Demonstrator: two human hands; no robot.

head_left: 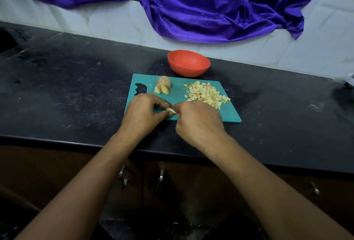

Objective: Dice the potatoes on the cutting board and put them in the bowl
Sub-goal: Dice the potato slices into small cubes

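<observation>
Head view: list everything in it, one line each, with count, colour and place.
cutting board: one, teal, on the counter
diced potato: one pile, pale yellow, board's right half
uncut potato pieces: a few, tan, board's far left
potato slice: one, pale, between the hands
bowl: one, red-orange, behind the board
counter: one, black
cloth: one, purple, draped on the wall
left hand: holds the slice
right hand: closed on a red-handled tool, mostly hidden

Dim, soft light from above; the dark countertop (76, 86) swallows detail, edges bow from wide-angle distortion, lower corners blur.
</observation>
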